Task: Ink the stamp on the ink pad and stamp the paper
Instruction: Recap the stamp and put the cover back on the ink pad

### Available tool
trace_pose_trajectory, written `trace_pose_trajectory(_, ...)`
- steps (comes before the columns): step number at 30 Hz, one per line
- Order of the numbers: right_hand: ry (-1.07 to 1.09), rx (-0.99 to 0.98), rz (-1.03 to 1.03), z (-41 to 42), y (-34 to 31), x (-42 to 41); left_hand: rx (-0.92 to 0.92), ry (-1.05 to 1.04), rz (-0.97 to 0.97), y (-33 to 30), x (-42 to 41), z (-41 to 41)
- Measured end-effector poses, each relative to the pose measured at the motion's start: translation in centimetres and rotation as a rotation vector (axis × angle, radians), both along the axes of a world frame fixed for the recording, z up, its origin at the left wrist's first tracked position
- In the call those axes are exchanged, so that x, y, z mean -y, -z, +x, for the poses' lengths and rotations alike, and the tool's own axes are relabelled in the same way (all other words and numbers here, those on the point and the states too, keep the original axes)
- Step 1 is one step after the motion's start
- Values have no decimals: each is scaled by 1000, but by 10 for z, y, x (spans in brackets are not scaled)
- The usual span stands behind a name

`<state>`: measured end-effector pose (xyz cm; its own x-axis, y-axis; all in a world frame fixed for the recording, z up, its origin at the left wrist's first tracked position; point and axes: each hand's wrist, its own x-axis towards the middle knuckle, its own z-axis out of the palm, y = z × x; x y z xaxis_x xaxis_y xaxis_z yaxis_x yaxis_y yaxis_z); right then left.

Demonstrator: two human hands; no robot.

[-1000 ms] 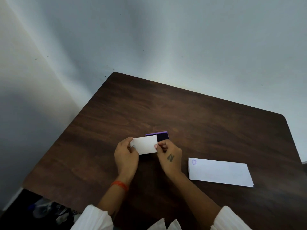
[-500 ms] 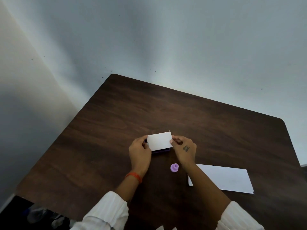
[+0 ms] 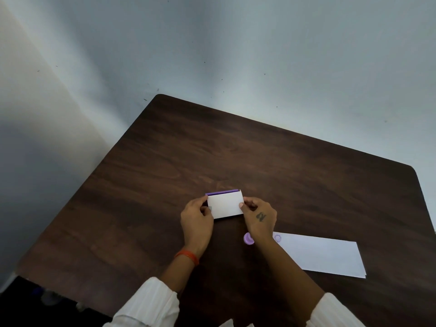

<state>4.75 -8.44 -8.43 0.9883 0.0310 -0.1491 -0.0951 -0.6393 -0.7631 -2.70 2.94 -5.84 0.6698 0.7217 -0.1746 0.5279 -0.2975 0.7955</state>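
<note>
Both hands hold the ink pad's white lid [image 3: 226, 206] over the purple ink pad [image 3: 221, 192], whose far edge shows behind it. My left hand [image 3: 197, 220] pinches the lid's left end and my right hand [image 3: 259, 217] pinches its right end. A small purple round stamp [image 3: 248, 238] stands on the table just near my right wrist. The folded white paper [image 3: 323, 256] lies to the right, and a purple ring mark [image 3: 278, 237] shows at its left end.
The dark wooden table [image 3: 259, 156] stands in a corner between two pale walls. Its left edge drops to a dark floor area with blurred items [image 3: 47, 298] at the lower left.
The white lid has slid across the ink pad and now covers the dark pad that was exposed a second ago. The stamp has come into view beside my right wrist.
</note>
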Motion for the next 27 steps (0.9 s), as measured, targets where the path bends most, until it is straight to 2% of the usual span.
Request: trace_pose_trajectory(27,-91,5,-55,7,-3,-3,-44,-3,-46,8,-10,8)
